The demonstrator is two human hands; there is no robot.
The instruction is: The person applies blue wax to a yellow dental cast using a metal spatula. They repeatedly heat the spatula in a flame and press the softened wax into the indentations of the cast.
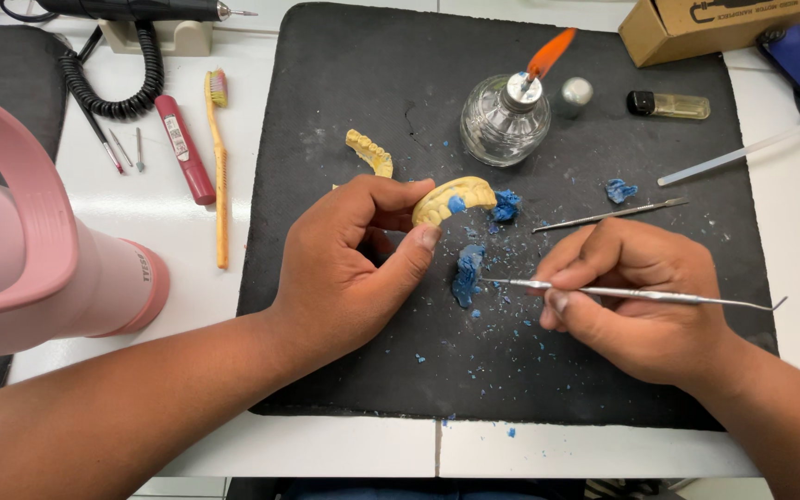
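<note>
My left hand (354, 264) grips a yellow dental cast (453, 198) with a dab of blue wax on it, held just above a black mat (344, 83). In my right hand (627, 296) lies a thin metal wax instrument (641, 294), pinched between thumb and fingers; its tip touches a lump of blue wax (467, 275) on the mat. A second yellow cast (369, 153) lies behind my left hand. Blue wax crumbs are scattered across the mat.
A lit glass spirit lamp (506, 118) with an orange flame stands at the back of the mat, with its cap (576, 91), a lighter (668, 105) and a spare metal instrument (608, 215) nearby. A pink tumbler (39, 278), toothbrush (218, 167), red tube (184, 148) and coiled cord (113, 83) lie left.
</note>
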